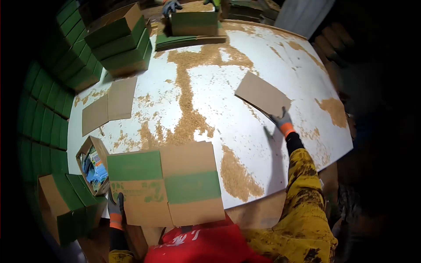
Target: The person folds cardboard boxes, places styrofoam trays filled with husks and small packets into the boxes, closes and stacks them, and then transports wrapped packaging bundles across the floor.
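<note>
Both hands are busy here! The left hand (116, 206), gloved in grey, is gripping the left edge of a carton (188, 160), which is showing green bands and appearing flat, lying over the near edge of the table (219, 98). Out to the right, the right hand (281, 119) is pinching the near corner of a plain brown sheet (263, 91), its fingers closing narrowly on the board.

So how far along are we? Partway, by the look of it: at the far left, boxes (116, 48) are already standing folded and stacked, and a wall of green boxes (37, 105) is rising along the left side. What's left seems to include the carton in hand, not yet standing as a box, plus a creased board (118, 98) that is lying loose on the table.

Now the containers! Just beside the carton, a small box (101, 148) is sitting tilted, holding blue packets (94, 170) jumbled with other printed pieces. Below it an open box (48, 195) is gaping, its depths hiding from view. Across the table a co-worker's gloved hand (172, 7) is resting at a tray-like box (195, 25) that is brimming with tan shavings (195, 6) and sitting on stacked flats (188, 40). More shavings are trailing down the middle of the table, well away from the sheet's far end.
</note>
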A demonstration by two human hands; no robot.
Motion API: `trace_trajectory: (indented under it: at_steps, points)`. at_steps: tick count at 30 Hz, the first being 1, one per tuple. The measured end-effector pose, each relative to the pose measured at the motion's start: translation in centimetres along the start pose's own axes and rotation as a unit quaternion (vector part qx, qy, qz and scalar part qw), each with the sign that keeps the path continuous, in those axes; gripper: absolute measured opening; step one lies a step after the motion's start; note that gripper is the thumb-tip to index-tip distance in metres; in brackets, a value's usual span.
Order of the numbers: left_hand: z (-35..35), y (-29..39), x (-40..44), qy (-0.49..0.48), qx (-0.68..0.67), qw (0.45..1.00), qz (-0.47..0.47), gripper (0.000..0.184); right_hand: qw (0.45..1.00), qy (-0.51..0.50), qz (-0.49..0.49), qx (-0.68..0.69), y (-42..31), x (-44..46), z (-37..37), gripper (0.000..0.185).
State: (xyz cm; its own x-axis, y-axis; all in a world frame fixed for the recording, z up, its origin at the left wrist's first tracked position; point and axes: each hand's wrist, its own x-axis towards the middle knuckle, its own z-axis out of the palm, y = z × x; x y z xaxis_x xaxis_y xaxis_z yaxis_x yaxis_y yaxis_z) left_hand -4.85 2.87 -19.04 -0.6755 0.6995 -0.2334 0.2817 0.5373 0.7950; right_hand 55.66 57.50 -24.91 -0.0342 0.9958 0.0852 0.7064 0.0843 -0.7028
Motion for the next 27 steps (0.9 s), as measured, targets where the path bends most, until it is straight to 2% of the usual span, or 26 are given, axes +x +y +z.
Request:
trace_trajectory:
  at_steps: [2,3,4,5,6,7,8,9,10,11,12,13,14,15,16,17,18,20,22,24,26,27]
  points:
    - [-0.4,1.0,-0.3,-0.004,0.028,1.0,0.005,0.065,0.999,-0.027,-0.009,-0.036,-1.3,5.3,-0.6,0.106]
    - [-0.3,1.6,-0.1,-0.004,0.028,1.0,0.011,0.065,0.989,-0.045,-0.066,-0.123,0.7,9.5,-0.2,0.113]
    - [-0.7,2.1,-0.4,-0.011,0.028,0.996,-0.085,0.067,0.971,-0.029,-0.107,-0.212,2.5,12.9,0.5,0.117]
    - [-0.7,0.8,-0.2,0.008,0.046,0.999,-0.006,0.068,0.981,-0.073,-0.081,-0.16,2.7,15.7,0.3,0.121]
    - [-1.2,-1.4,-0.1,0.025,0.096,0.995,-0.03,0.069,0.98,-0.123,-0.044,-0.148,3.7,18.4,0.4,0.123]
    - [-0.3,1.9,-0.8,0.037,0.047,0.997,-0.053,0.07,0.976,-0.172,-0.009,-0.136,4.9,20.5,0.3,0.124]
    - [-0.5,1.6,-0.8,0.053,0.127,0.988,-0.069,0.07,0.977,-0.188,-0.033,-0.097,11.1,24.5,1.4,0.13]
    - [0.0,5.6,-0.8,0.029,0.126,0.981,-0.146,0.071,0.966,-0.25,0.033,-0.051,7.7,22.3,0.5,0.128]
    - [-0.5,5.5,-1.0,0.039,0.116,0.982,-0.142,0.07,0.955,-0.275,0.033,-0.11,7.3,22.3,0.9,0.122]
    - [-0.5,4.7,-1.0,0.043,0.106,0.984,-0.135,0.07,0.913,-0.282,0.069,-0.287,3.5,21.2,0.5,0.114]
    - [-0.2,3.8,-1.0,0.04,0.094,0.987,-0.125,0.07,0.936,-0.28,0.067,-0.205,2.4,20.0,-0.2,0.103]
    - [0.1,3.0,-1.0,0.061,0.082,0.991,-0.084,0.065,0.926,-0.309,0.06,-0.208,0.4,18.6,0.0,0.101]
    - [0.0,3.5,-1.2,0.057,0.09,0.989,-0.102,0.063,0.916,-0.334,0.058,-0.215,-0.7,17.4,-0.7,0.099]
    - [-0.1,4.5,-1.1,0.045,0.096,0.988,-0.115,0.061,0.926,-0.312,0.014,-0.212,4.2,18.2,0.6,0.1]
    - [0.0,5.1,-0.7,0.025,0.1,0.987,-0.124,0.059,0.922,-0.306,0.051,-0.232,2.1,16.1,0.6,0.098]
    - [0.1,4.2,-0.6,0.029,0.048,0.992,-0.112,0.055,0.917,-0.349,0.141,-0.133,-3.7,12.5,-0.2,0.081]
    - [0.4,2.9,-0.5,0.047,0.003,0.996,-0.073,0.054,0.92,-0.347,0.13,-0.13,-2.7,11.4,0.2,0.076]
    - [0.3,4.0,-0.7,0.032,0.047,0.993,-0.104,0.056,0.928,-0.351,0.07,-0.102,-1.9,9.3,1.0,0.076]
    - [0.6,4.2,-0.7,0.039,0.03,0.992,-0.115,0.059,0.934,-0.311,0.009,-0.173,-0.7,7.5,2.5,0.074]
    - [0.3,2.8,-1.1,0.051,-0.013,0.994,-0.092,0.061,0.928,-0.253,-0.003,-0.272,-3.7,4.9,2.7,0.073]
    - [0.6,-0.8,-0.6,0.061,-0.081,0.995,-0.024,0.064,0.936,-0.341,0.064,-0.054,-5.2,2.7,2.8,0.06]
    - [0.9,-2.0,-0.6,0.089,-0.096,0.991,-0.034,0.065,0.942,-0.321,0.046,-0.089,-7.2,0.6,3.0,0.055]
